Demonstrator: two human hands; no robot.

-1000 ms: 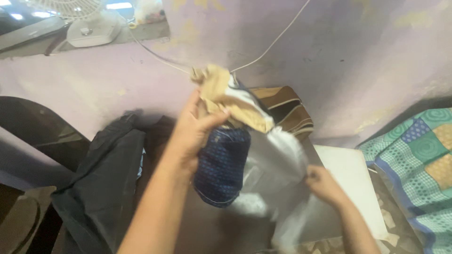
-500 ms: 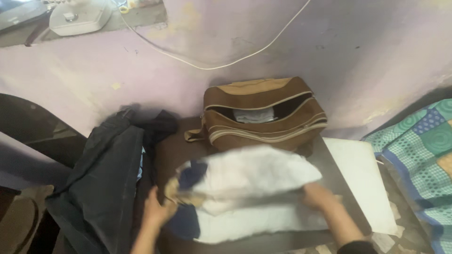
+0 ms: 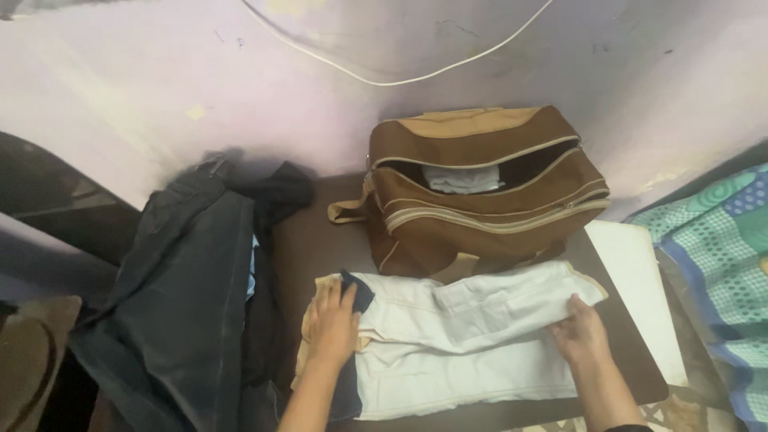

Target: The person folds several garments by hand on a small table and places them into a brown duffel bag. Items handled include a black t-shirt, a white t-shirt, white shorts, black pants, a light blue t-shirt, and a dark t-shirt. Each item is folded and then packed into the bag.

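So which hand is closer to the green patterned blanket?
The right hand. It rests on the white garment's end nearest the blanket; the left hand presses the far end, beside the dark clothes.

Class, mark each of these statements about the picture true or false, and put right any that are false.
1. The brown bag stands with its top zip open. True.
2. Both hands rest on the white garment. True: the left hand is on its left end, the right hand on its right end.
3. The white garment hangs in the air. False: it lies flat on the brown table.
4. The dark clothes lie to the right of the white garment. False: they lie to its left.
5. The bag is behind the white garment, against the wall. True.
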